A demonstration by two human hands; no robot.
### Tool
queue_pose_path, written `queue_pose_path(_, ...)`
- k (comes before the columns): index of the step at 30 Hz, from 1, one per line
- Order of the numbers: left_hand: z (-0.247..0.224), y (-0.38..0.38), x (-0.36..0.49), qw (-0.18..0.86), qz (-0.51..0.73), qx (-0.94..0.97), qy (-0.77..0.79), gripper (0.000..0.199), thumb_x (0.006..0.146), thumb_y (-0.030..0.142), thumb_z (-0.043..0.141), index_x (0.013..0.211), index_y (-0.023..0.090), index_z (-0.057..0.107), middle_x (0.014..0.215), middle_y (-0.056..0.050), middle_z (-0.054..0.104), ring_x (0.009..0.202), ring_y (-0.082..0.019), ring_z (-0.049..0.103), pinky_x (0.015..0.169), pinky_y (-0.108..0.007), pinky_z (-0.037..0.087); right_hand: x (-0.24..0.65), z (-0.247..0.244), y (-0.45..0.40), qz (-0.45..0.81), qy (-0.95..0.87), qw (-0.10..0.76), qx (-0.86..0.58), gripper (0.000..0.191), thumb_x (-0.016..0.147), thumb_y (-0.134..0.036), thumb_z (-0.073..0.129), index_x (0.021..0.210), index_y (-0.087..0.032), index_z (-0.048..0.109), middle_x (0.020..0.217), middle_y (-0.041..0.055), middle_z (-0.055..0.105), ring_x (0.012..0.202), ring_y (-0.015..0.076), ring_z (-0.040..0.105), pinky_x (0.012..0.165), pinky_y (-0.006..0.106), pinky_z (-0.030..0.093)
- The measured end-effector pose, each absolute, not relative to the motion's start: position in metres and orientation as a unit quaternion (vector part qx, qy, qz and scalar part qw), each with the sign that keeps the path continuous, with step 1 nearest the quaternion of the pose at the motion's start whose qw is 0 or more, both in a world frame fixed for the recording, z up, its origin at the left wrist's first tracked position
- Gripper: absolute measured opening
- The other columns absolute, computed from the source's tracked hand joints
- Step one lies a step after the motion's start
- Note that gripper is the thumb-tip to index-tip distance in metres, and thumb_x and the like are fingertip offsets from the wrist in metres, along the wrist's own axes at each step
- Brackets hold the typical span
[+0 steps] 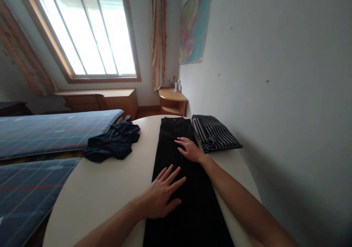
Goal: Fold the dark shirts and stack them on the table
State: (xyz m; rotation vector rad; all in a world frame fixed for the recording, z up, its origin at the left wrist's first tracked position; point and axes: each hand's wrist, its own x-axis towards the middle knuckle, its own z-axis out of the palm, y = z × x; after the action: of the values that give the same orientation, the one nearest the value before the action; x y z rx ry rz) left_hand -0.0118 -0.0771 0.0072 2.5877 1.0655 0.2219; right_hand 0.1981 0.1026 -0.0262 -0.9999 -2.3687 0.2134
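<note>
A long black garment (189, 203), which looks like a pair of trousers, lies flat and lengthwise on the white table (107, 188). Its band-like end points to the far edge, and its near end runs out of view. Fingers spread, my left hand (162, 193) rests on the garment's left side, about midway along. Farther up, my right hand (189, 149) lies palm down on its upper right part, fingers stretched out. A folded black-and-white striped cloth (216, 133) sits just right of the garment. At the table's far left, a crumpled dark navy garment (114, 142) is bunched up.
Plaid blue mattresses (60, 133) lie left of the table. A white wall (297, 129) rises close on the right, with a map (195, 26) on it. Beyond the table are a wooden desk (121, 96), a corner shelf (173, 96) and a window (88, 30).
</note>
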Motion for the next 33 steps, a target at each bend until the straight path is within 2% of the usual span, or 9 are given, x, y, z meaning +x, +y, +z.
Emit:
queue_pose_path(3,0.011,-0.081,-0.011,0.194,0.039,0.901,0.385,0.078,0.092,0.037,0.058,0.157,0.034,0.017,0.166,-0.006,0.005,0.150,-0.035,-0.001,0.119,-0.062,0.012,0.200,-0.021,0.099,0.082,-0.882,0.254,-0.388,0.047,0.089,-0.031,0.060,0.135,-0.022,0.059,0.138,0.0101,0.059,0.129,0.0249,0.051,0.111,0.045,0.038)
queue_pose_path(8,0.030,-0.095,-0.015,0.246,0.015,0.898,0.365,0.086,0.087,0.041,0.065,0.157,0.034,0.017,0.165,-0.008,0.007,0.150,-0.038,0.003,0.117,-0.064,0.016,0.203,-0.003,0.091,0.088,-0.885,0.243,-0.388,0.038,0.087,-0.033,0.063,0.124,-0.023,0.066,0.120,0.0077,0.069,0.114,0.0239,0.060,0.103,0.041,0.043)
queue_pose_path(13,0.042,-0.096,-0.020,0.241,0.098,0.892,0.369,0.055,0.094,0.037,0.056,0.147,0.031,0.042,0.150,-0.005,0.047,0.136,-0.027,0.045,0.113,-0.045,0.039,0.200,0.007,0.090,0.131,-0.878,0.249,-0.387,0.026,0.089,-0.031,0.059,0.111,-0.021,0.071,0.096,0.0041,0.074,0.090,0.0186,0.066,0.085,0.031,0.049)
queue_pose_path(15,0.036,-0.084,-0.021,0.202,0.136,0.890,0.386,0.043,0.095,0.034,0.052,0.138,0.029,0.052,0.142,-0.004,0.055,0.128,-0.024,0.053,0.111,-0.042,0.042,0.196,0.008,0.091,0.131,-0.878,0.243,-0.390,0.023,0.090,-0.031,0.058,0.105,-0.021,0.072,0.090,0.0033,0.072,0.083,0.0170,0.066,0.079,0.028,0.048)
queue_pose_path(17,0.025,-0.065,-0.023,0.155,0.152,0.887,0.407,0.045,0.094,0.033,0.053,0.138,0.027,0.052,0.148,-0.006,0.049,0.135,-0.026,0.046,0.113,-0.045,0.039,0.193,0.007,0.095,0.117,-0.883,0.234,-0.389,0.022,0.090,-0.030,0.058,0.101,-0.020,0.073,0.089,0.0037,0.071,0.080,0.0158,0.065,0.076,0.027,0.047)
queue_pose_path(21,0.001,-0.017,-0.029,0.084,0.148,0.884,0.435,0.061,0.093,0.040,0.055,0.149,0.024,0.039,0.162,-0.008,0.026,0.150,-0.031,0.018,0.119,-0.051,0.026,0.185,0.006,0.105,0.096,-0.896,0.201,-0.384,0.021,0.090,-0.032,0.060,0.099,-0.019,0.073,0.093,0.0050,0.069,0.081,0.0153,0.064,0.077,0.026,0.045)
queue_pose_path(24,-0.011,0.010,-0.032,0.065,0.158,0.873,0.458,0.065,0.094,0.043,0.052,0.153,0.024,0.032,0.164,-0.008,0.021,0.151,-0.030,0.014,0.120,-0.051,0.023,0.178,0.009,0.119,0.114,-0.887,0.167,-0.415,0.025,0.093,-0.038,0.055,0.096,-0.021,0.073,0.087,0.0037,0.070,0.078,0.0158,0.064,0.071,0.025,0.043)
queue_pose_path(27,-0.017,0.020,-0.033,0.069,0.158,0.864,0.474,0.066,0.095,0.044,0.050,0.155,0.025,0.028,0.164,-0.007,0.019,0.151,-0.028,0.012,0.121,-0.050,0.021,0.166,0.014,0.140,0.110,-0.864,0.168,-0.462,0.025,0.094,-0.039,0.053,0.104,-0.023,0.069,0.087,0.0024,0.072,0.078,0.0172,0.065,0.067,0.026,0.042)
queue_pose_path(33,-0.016,0.019,-0.034,0.082,0.137,0.859,0.486,0.070,0.093,0.043,0.053,0.156,0.027,0.026,0.165,-0.007,0.014,0.151,-0.031,0.003,0.121,-0.052,0.019,0.124,0.021,0.198,0.051,-0.841,0.207,-0.498,0.028,0.093,-0.032,0.055,0.117,-0.020,0.062,0.116,0.0083,0.068,0.105,0.0211,0.062,0.086,0.029,0.046)
